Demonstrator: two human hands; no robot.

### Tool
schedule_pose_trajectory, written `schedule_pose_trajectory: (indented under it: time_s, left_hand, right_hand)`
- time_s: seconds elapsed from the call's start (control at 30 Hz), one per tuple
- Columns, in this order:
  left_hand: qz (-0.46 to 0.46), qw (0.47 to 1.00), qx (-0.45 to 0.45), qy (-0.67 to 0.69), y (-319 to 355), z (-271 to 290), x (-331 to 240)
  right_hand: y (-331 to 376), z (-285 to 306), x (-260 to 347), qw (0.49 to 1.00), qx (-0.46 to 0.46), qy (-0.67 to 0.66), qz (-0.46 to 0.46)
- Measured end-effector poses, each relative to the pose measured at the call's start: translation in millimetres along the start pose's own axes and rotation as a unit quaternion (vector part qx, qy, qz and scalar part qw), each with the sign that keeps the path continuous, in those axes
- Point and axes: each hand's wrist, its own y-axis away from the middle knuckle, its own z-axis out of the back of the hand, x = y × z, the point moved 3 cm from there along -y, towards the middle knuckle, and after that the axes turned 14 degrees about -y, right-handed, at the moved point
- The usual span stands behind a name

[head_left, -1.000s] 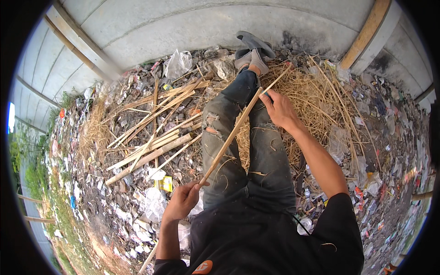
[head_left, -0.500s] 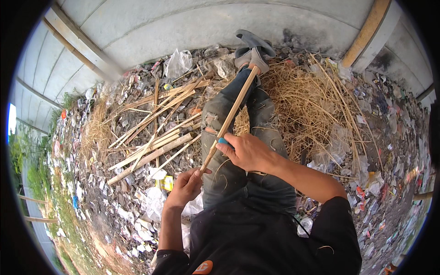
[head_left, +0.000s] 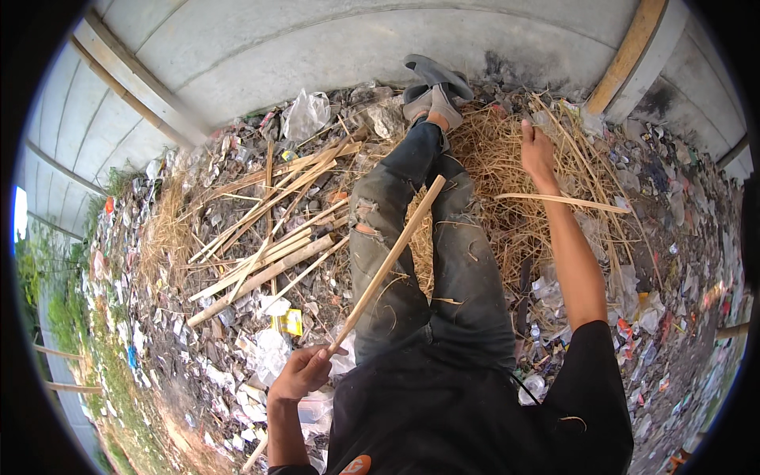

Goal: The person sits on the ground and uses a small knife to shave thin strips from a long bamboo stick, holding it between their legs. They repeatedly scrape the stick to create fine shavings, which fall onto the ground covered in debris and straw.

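I sit on the ground with my legs [head_left: 412, 237] stretched out in torn dark jeans and grey shoes. My left hand [head_left: 301, 374] grips the near end of a long pale bamboo stick [head_left: 388, 265] that slants up across my lap. My right hand [head_left: 537, 150] is stretched far out over a heap of dry straw-coloured strips [head_left: 507, 198], fingers closed around what looks like a thin peeled strip [head_left: 566, 201] that trails back past my forearm.
A pile of split bamboo sticks [head_left: 269, 237] lies on my left among plastic scraps and litter. A crumpled clear plastic bag [head_left: 305, 115] rests near a concrete wall [head_left: 317, 47]. A wooden post [head_left: 625, 55] leans at the upper right. Grass grows at far left.
My right hand has left the stick's middle and swung out to the right over the straw heap, drawing a thin strip away. The stick has lowered across my lap.
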Motion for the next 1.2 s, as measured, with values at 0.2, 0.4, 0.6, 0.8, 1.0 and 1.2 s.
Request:
schedule_pose_trajectory:
  time_s: [0.2, 0.4, 0.6, 0.8, 1.0, 1.2]
  left_hand:
    - [0.044, 0.986, -0.082, 0.14, -6.3, -2.9, 3.2]
    - [0.021, 0.988, -0.015, 0.15, -53.9, -17.1, -11.1]
    - [0.014, 0.991, -0.003, 0.131, -61.8, -24.2, -27.7]
    - [0.064, 0.992, -0.004, 0.11, -28.8, -24.6, -15.1]
    - [0.069, 0.983, -0.051, 0.161, 18.9, -8.6, 21.7]
    - [0.009, 0.996, -0.011, 0.092, -31.4, -23.2, -17.3]
  right_hand:
    - [23.7, 21.6, 52.1, 0.991, 0.096, -0.096, -0.023]
    - [177.4, -38.8, 174.0, 0.898, 0.377, -0.172, 0.147]
    - [236.3, -63.6, 184.5, 0.86, 0.467, -0.107, 0.177]
    - [125.1, -81.8, 103.4, 0.967, 0.206, -0.126, 0.085]
    - [8.3, 16.5, 29.8, 0.993, 0.048, -0.096, -0.043]
    - [109.0, -33.7, 128.4, 0.911, 0.279, -0.302, -0.04]
